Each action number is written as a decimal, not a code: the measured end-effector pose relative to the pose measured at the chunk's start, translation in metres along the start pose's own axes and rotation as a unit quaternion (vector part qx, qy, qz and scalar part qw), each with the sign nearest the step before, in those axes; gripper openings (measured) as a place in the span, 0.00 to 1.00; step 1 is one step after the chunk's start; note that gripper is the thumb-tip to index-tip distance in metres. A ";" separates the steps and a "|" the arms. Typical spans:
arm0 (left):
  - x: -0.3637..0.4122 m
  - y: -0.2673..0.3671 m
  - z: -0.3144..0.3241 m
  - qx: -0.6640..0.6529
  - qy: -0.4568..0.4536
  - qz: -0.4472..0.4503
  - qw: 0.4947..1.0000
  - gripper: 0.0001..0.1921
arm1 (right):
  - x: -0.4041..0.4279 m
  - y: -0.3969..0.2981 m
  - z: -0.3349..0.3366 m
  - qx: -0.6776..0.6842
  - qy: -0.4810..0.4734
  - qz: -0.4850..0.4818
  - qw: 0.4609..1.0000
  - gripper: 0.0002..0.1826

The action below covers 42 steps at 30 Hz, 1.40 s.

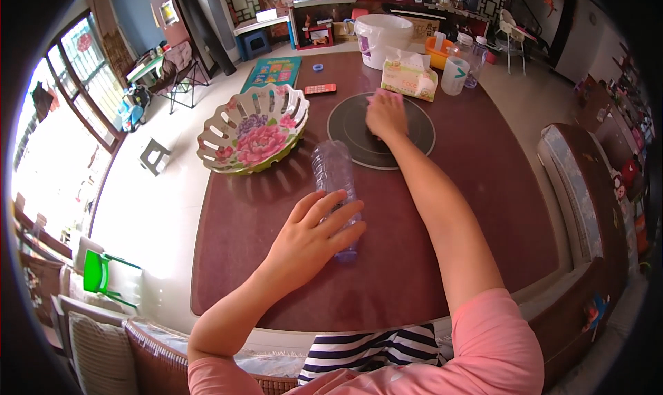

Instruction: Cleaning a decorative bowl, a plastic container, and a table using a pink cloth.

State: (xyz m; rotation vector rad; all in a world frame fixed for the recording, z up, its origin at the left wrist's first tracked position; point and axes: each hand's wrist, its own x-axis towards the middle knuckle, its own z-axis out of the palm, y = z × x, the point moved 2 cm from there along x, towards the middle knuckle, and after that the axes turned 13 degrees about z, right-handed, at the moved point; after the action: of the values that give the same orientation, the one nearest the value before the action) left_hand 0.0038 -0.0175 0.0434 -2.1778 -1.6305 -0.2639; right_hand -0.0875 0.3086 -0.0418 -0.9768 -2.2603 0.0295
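My left hand rests with spread fingers over a clear plastic bottle, which lies on its side on the dark red table, its blue cap towards me. Farther out, my right hand is closed on a pink cloth, pressed onto the round black hotplate surface set in the table. Just beyond that hand stands a pack of face tissues. Left of the bottle is a flower-patterned fruit basket with slotted sides.
Behind the tissues stand a white plastic bucket, an orange container, a translucent cup and upright clear bottles. A pink remote control, a blue cap and a teal picture book lie at the far left.
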 end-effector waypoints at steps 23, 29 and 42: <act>0.052 -0.060 -0.003 0.071 -0.019 0.065 0.995 0.23 | -0.123 0.183 -0.211 0.333 -0.330 0.100 0.877 0.15; 0.094 -0.119 0.063 0.069 -0.041 0.055 0.995 0.21 | -0.055 0.166 -0.136 0.139 -0.086 0.185 0.969 0.13; 0.122 -0.146 0.081 0.012 -0.074 0.041 0.996 0.39 | -0.108 0.075 -0.143 0.320 -0.253 -0.054 0.911 0.13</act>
State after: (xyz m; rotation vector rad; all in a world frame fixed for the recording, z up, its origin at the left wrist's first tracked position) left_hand -0.1061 0.1576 0.0476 -2.2876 -1.6071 -0.0606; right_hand 0.0983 0.2590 -0.0124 -0.5159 -2.4805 1.0154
